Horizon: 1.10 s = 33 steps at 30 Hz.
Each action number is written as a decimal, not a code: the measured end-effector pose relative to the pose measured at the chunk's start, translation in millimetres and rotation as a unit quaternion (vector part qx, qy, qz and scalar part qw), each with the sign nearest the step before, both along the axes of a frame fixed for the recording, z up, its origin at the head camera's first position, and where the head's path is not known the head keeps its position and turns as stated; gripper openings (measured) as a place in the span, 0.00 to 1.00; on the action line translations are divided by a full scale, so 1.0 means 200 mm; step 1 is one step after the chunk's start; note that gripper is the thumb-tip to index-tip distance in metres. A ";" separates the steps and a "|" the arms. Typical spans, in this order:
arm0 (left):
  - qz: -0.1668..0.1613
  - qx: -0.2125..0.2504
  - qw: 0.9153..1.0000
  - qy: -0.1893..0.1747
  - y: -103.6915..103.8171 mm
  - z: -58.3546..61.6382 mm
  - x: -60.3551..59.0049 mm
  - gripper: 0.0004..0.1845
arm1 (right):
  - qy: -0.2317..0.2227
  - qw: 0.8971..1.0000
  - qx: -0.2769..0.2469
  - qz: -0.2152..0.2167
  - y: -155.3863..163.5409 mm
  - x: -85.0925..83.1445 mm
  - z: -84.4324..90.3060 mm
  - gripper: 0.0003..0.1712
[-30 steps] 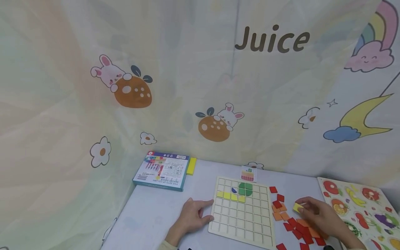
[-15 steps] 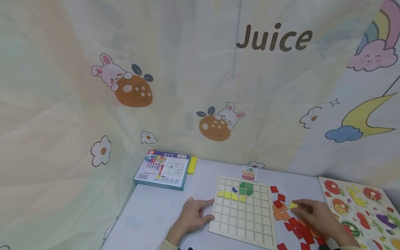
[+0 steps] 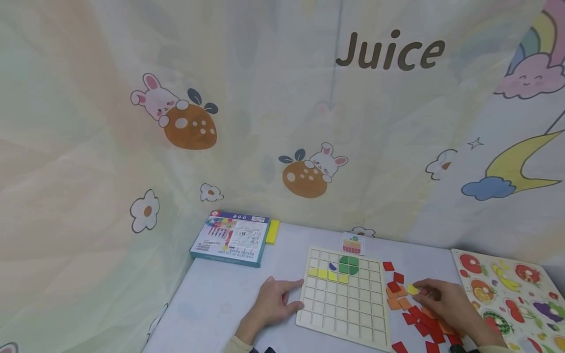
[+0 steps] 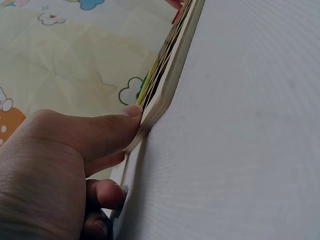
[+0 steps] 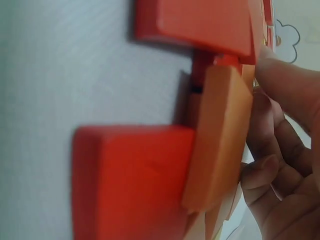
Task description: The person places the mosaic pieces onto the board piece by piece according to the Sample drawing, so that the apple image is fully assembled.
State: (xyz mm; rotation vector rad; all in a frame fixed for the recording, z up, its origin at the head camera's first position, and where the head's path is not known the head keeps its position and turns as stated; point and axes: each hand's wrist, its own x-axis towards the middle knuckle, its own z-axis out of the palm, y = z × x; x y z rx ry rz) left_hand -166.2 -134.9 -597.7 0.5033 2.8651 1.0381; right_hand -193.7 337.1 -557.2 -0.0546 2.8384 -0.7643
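A cream grid board (image 3: 341, 308) lies mid-table. On it are a row of yellow pieces (image 3: 328, 275), a green round made of quarter pieces (image 3: 349, 265) and a small blue piece (image 3: 333, 266). My left hand (image 3: 274, 300) rests at the board's left edge, its thumb and index finger touching the rim. Between the thumb and fingers of my right hand (image 3: 447, 300) is a yellow tile (image 3: 412, 289), held right of the board above loose tiles. The right wrist view has red tiles (image 5: 145, 182) and an orange tile (image 5: 220, 140) close up, but hides the yellow one.
Red tiles (image 3: 427, 323) and orange tiles (image 3: 399, 304) are scattered right of the board. A small picture card (image 3: 353, 243) stands behind it. A fruit puzzle board (image 3: 507, 294) lies far right; a flat box (image 3: 230, 240) and a yellow strip (image 3: 272, 232) are back left.
My right hand has shifted slightly left with the yellow tile, which has turned a little in its fingers. The left hand stays at the board's edge. The head view has tilted slightly.
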 end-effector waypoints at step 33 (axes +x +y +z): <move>-0.005 0.001 1.000 0.019 0.00 -0.01 0.00 0.29 | 0.025 0.980 -0.175 -0.092 -0.12 0.00 0.13 0.40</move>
